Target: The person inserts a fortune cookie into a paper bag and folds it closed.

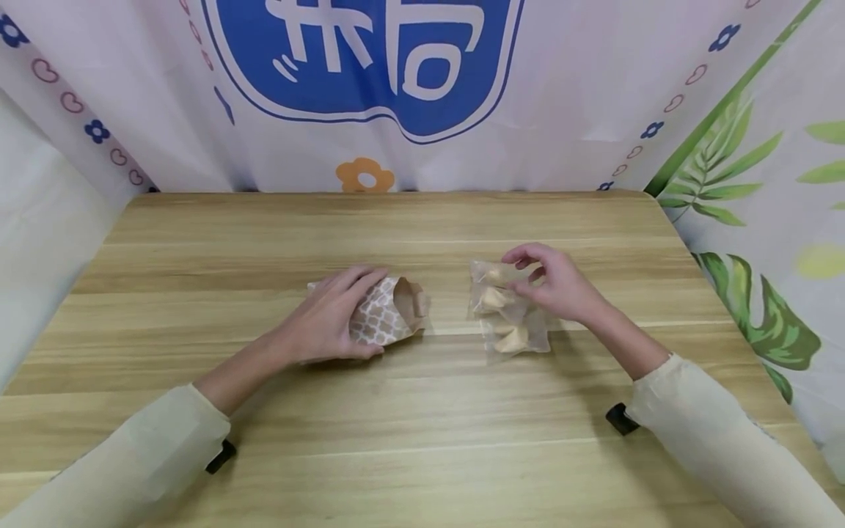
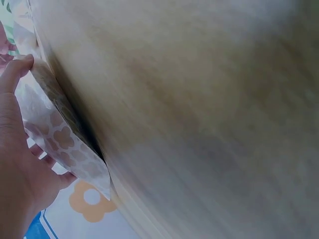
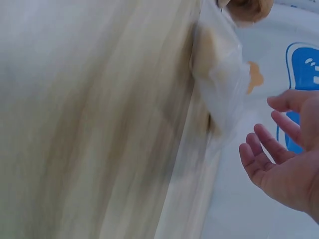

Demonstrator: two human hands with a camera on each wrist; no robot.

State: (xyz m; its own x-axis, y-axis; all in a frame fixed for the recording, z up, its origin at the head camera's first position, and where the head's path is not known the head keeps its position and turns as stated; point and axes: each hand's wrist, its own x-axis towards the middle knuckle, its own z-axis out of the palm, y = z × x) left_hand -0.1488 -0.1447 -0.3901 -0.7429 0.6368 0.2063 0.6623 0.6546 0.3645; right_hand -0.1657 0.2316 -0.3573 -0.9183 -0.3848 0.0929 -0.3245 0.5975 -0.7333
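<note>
A brown paper bag with a white lattice pattern (image 1: 381,314) lies on its side, its mouth facing right. My left hand (image 1: 330,314) grips it, with the thumb along the near side and the fingers over the far side. In the left wrist view the thumb sits at the edge of the bag (image 2: 65,142). To the right, several clear packets holding folded cookies that look like fortune cookies (image 1: 513,339) lie close together, some overlapping. Over the far packets hovers my right hand (image 1: 557,284), its fingers loosely bent and holding nothing. The right wrist view shows a gap between those fingers and a packet (image 3: 219,79).
Both hands work over a wood-grain table (image 1: 422,455). A printed cloth (image 1: 561,147) with a blue emblem hangs behind its far edge. On the right hangs a leaf-patterned cloth (image 1: 799,257).
</note>
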